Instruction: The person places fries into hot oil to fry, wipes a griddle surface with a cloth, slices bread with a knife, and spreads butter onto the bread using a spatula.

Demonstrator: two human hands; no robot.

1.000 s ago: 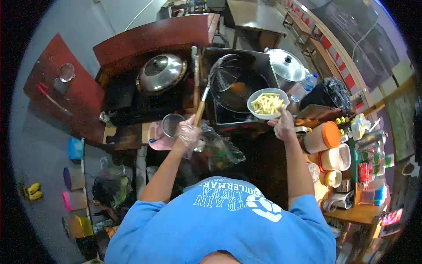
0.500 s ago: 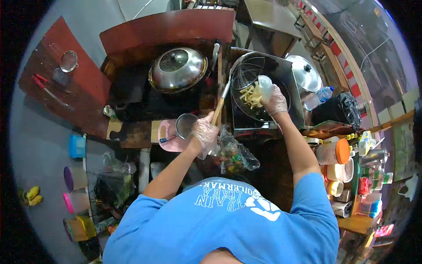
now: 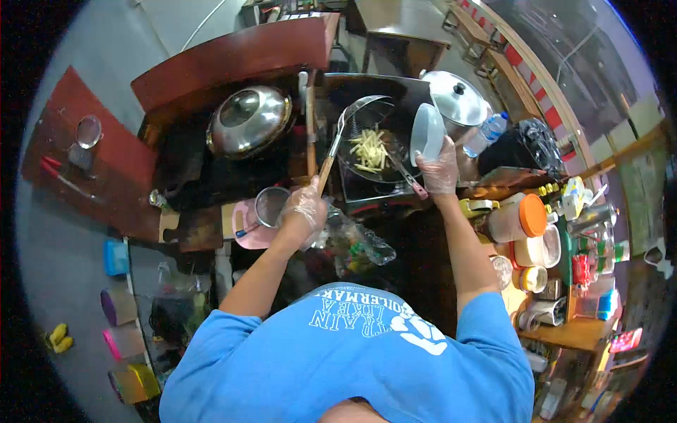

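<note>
My left hand (image 3: 305,210), in a clear plastic glove, is closed around the wooden handle of a wire skimmer (image 3: 326,173). The skimmer's mesh head hangs over a dark wok (image 3: 400,141) on the stove. Pale cut potato strips (image 3: 369,150) lie in the wok, under and beside the mesh. My right hand (image 3: 438,170), gloved too, grips a translucent plastic bowl (image 3: 427,132), tilted on its side at the wok's right edge. No strips show in the bowl. A metal utensil with a pink handle (image 3: 419,189) rests across the wok's near right rim.
A domed steel lid (image 3: 250,121) covers a pan on the left burner. Behind the bowl stands a lidded pot (image 3: 457,99), with a water bottle (image 3: 486,134) near it. A strainer (image 3: 272,206) sits on a pink board. Jars, including an orange-lidded one (image 3: 532,216), crowd the right shelf.
The potato strips have dropped from the bowl into the wok. My right hand has drawn the bowl back to the right of the wok. The camera view has shifted slightly.
</note>
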